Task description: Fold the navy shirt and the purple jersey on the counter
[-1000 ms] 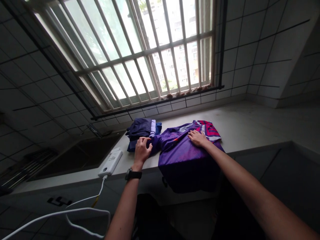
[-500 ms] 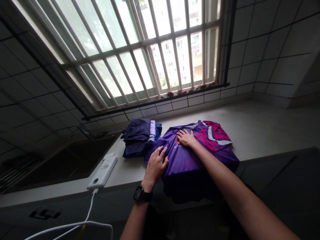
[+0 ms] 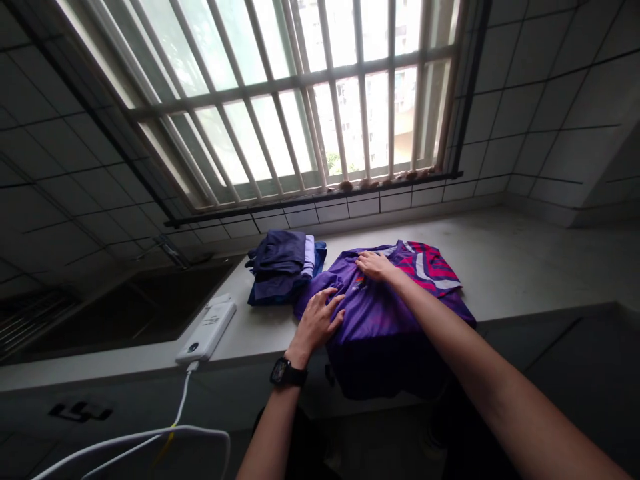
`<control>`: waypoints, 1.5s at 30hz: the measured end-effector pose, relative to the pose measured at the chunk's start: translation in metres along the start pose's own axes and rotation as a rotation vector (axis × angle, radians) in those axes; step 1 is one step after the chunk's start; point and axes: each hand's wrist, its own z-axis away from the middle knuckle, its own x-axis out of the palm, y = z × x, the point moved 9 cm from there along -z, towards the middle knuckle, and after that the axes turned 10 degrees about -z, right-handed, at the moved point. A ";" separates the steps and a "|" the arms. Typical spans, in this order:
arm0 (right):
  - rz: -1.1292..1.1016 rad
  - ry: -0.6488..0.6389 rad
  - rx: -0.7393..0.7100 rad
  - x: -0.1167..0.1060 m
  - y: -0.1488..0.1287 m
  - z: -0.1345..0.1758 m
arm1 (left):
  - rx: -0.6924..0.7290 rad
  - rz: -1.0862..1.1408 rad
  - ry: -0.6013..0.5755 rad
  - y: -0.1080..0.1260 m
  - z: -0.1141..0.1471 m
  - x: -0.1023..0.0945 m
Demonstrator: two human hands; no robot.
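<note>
A purple jersey (image 3: 395,313) with one red-striped sleeve lies spread on the counter, its lower part hanging over the front edge. My left hand (image 3: 320,320) rests on its left side, fingers apart and slightly bent, a black watch on the wrist. Up by the collar, my right hand (image 3: 375,265) lies on the cloth with fingers stretched out, just above a small printed logo. Neither hand grips the fabric visibly. Directly left of the jersey sits a stack of folded dark clothes (image 3: 280,263), with a lilac piece showing at its side.
A white power bank-like device (image 3: 207,331) with a white cable (image 3: 183,400) lies near the counter's front edge. Farther left is a dark sink (image 3: 135,313) with a faucet (image 3: 173,252). A barred window (image 3: 300,80) stands behind the pale counter (image 3: 520,267).
My right hand has shifted slightly up toward the collar, uncovering more of the logo. My left hand has moved a little to the right across the cloth. The camera view has tilted slightly.
</note>
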 end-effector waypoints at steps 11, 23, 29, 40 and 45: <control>-0.107 0.053 0.136 0.013 -0.001 -0.015 | 0.000 0.005 -0.131 0.043 -0.002 -0.011; -0.111 -0.018 0.187 -0.002 0.020 -0.036 | -0.002 0.053 -0.148 0.061 -0.008 0.035; -0.146 0.001 0.166 0.017 -0.013 0.011 | 0.016 0.058 -0.152 0.061 -0.010 0.031; -0.080 -0.001 0.118 0.009 -0.018 0.070 | -0.025 0.157 -0.164 0.087 0.004 -0.011; -0.065 -0.022 0.083 0.006 -0.016 0.077 | -0.668 0.176 -0.225 0.014 0.091 -0.007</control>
